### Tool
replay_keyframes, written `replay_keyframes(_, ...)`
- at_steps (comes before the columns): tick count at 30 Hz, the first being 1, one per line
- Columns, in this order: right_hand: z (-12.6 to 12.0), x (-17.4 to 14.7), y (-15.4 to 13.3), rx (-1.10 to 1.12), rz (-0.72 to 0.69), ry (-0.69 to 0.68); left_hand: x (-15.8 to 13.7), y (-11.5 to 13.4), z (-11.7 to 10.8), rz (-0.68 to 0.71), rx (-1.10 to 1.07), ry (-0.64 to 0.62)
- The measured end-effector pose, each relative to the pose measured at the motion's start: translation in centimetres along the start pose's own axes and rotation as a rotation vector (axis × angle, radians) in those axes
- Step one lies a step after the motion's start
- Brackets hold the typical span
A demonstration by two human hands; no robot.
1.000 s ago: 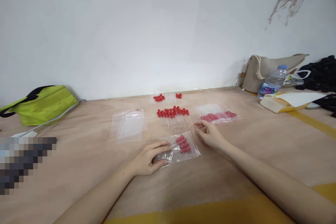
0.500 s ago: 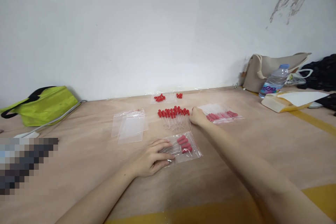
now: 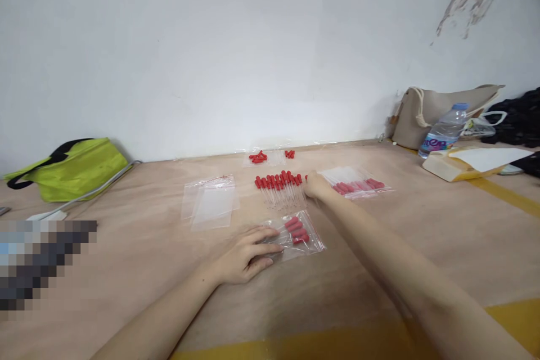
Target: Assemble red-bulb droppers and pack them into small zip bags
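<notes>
My left hand (image 3: pixel 244 253) lies flat on the near end of a clear zip bag (image 3: pixel 295 234) that holds several red-capped glass droppers. My right hand (image 3: pixel 317 185) reaches forward to the right end of a row of loose red-capped droppers (image 3: pixel 280 187) and touches it; whether the fingers have closed on a dropper cannot be made out. Just right of that hand lies another filled bag of droppers (image 3: pixel 358 184).
Empty clear bags (image 3: pixel 211 202) lie to the left. Loose red caps (image 3: pixel 258 157) sit near the wall. A green bag (image 3: pixel 70 169) is far left; a beige tote (image 3: pixel 439 112), water bottle (image 3: pixel 442 130) and a book with paper (image 3: pixel 468 163) far right.
My right hand went from beside the near bag forward to the right end of the dropper row and stays there. My left hand kept pressing the near bag.
</notes>
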State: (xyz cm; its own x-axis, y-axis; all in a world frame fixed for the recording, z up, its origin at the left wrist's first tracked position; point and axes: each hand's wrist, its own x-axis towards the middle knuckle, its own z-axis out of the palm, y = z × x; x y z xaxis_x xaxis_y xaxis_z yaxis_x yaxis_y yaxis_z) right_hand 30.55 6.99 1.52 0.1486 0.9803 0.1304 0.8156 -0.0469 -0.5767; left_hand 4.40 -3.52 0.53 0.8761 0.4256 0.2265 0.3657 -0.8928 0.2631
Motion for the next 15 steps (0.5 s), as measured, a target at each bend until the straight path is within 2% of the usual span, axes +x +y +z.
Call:
replay_keyframes(4, -2.1, -1.6, 0.8, 0.032, 0.045, 0.049, 0.0, 0.1, -0.1, -0.001, 0.014, -0.005)
replay_keyframes(6, -2.8, -3.1, 1.9, 0.121, 0.036, 0.053, 0.0, 0.1, -0.1, 0.001, 0.02, -0.012)
replay_keyframes(11, -2.0, -8.0, 4.0, 0.723, 0.001, 0.035, 0.0, 0.3, -0.3, -0.012, 0.023, -0.021)
replay_keyframes(15, -0.9, -10.5, 3.9, 0.928, 0.027, 0.033, 0.1, 0.3, -0.3, -0.007, 0.026, -0.019)
